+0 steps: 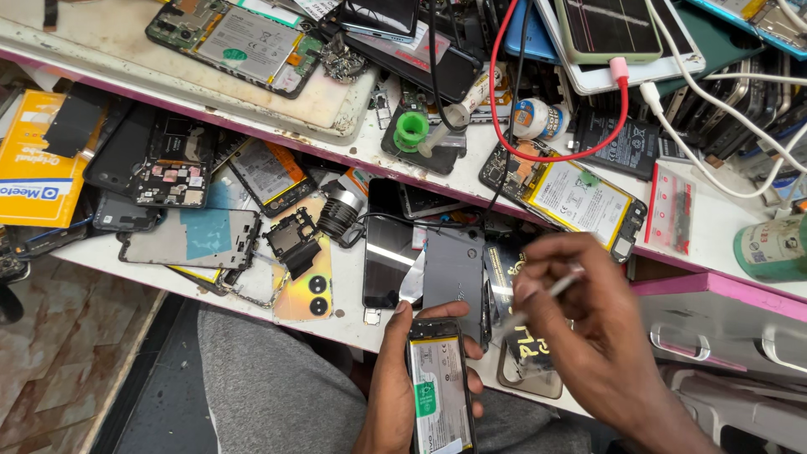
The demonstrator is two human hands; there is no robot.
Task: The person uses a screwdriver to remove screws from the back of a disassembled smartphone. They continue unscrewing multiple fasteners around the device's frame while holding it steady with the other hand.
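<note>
Left hand [395,387] grips an opened phone [440,391]; right hand [588,319] pinches a thin tool [551,290] closed

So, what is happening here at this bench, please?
A person sits at a cluttered white workbench. The left hand holds an opened phone with its battery showing. The right hand holds a thin light tool, blurred, above the phone. Phone backs, batteries and cables lie all around.

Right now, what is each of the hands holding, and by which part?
The left hand grips an opened phone by its side edges, battery facing up. The right hand pinches a thin light tool near its upper end; it is blurred.
</note>
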